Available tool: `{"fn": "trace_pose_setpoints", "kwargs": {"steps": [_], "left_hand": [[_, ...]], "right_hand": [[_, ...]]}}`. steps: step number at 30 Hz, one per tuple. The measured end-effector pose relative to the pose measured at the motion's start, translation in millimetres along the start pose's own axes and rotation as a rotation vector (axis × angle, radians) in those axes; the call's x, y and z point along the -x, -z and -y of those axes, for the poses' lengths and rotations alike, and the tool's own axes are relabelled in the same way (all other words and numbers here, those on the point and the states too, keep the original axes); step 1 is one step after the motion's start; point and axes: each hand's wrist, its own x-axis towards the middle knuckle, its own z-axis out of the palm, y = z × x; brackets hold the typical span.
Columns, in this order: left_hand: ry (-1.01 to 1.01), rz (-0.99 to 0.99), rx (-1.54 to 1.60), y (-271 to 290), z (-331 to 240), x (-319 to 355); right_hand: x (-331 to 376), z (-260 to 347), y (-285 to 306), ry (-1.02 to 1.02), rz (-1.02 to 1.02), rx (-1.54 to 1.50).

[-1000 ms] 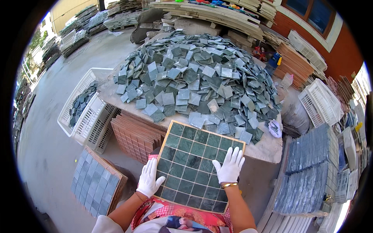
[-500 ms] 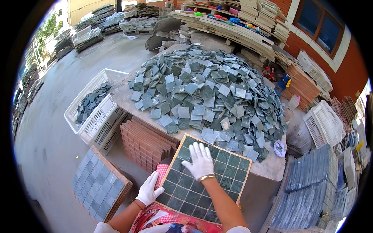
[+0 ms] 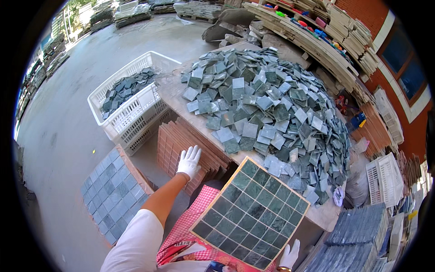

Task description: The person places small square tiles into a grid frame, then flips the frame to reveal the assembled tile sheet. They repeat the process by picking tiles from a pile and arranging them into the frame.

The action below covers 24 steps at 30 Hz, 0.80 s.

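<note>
- Outdoor tile yard: a stone table (image 3: 168,93) carries a heap of loose green tiles (image 3: 272,99).
- Left hand (image 3: 189,161), gloved, fingers spread, rests on stacked reddish trays (image 3: 181,140).
- Right hand (image 3: 288,256), partly cut off, grips the near edge of one six-by-six tile sheet (image 3: 250,213).
- Two white crates (image 3: 129,102) at left.

Outdoor yard, bright daylight. Grey concrete floor (image 3: 68,136), sunlit, fills the left side. Red brick wall (image 3: 414,136) at far right with a dark window (image 3: 405,68) framed in pale trim. Long wooden racks (image 3: 312,41) run along the wall, stacked with flat pale slabs and small coloured items. Grey sacks (image 3: 231,22) lie at the near end of the racks. More stacked pallets of material (image 3: 131,11) stand across the floor at top left. White plastic crates (image 3: 385,177) stand at right beside the desk (image 3: 326,215).
</note>
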Motion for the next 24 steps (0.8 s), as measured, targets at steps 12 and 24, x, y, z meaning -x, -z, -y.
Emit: {"fn": "trace_pose_setpoints", "kwargs": {"steps": [12,24], "left_hand": [[0.073,-0.095,-0.058,-48.3,2.6,12.4],[0.101,-0.103,-0.088,-54.7,1.5,16.4]], "right_hand": [[91.3,-87.1,-16.2,-0.467,0.636,0.111],[116.3,-103.1,-30.9,-0.380,0.400,-0.020]]}}
